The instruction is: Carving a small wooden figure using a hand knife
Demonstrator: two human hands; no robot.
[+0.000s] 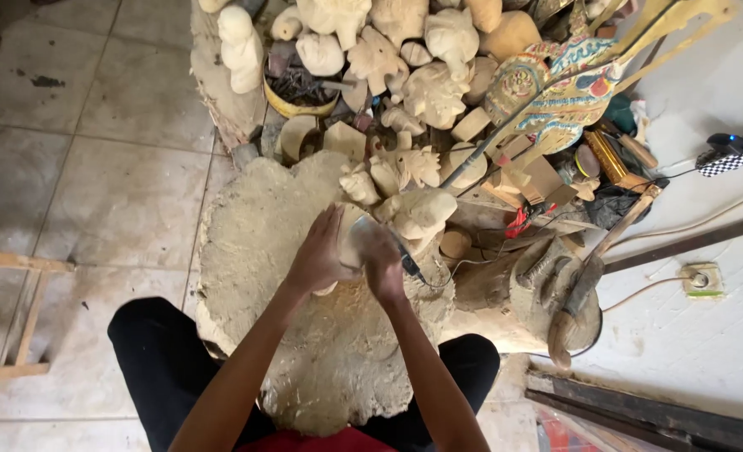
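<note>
Seen from above, a seated person leans over a wide, rough stump (304,351) caked in pale dust, which fills the space under and around both hands. Beyond the hands, further from the body, a heap of pale unfinished carvings (405,59) spreads across the top of the view, the nearest pieces just past the fingertips. To the right of the heap lies a painted puppet (555,84) in blue, red and gold, well apart from the grip. Lower right of the hands sits a dark mallet (576,301), near but not touching.

Between the two hands is a small pale carving (348,238), held just above the stump's far part. The left hand (317,255) wraps its left side, fingers closed around it. The right hand (384,259) is closed on a thin dark tool (411,266), whose handle sticks out to the right of the fist. The tool's tip is hidden by the hand, so contact with the carving cannot be told.
</note>
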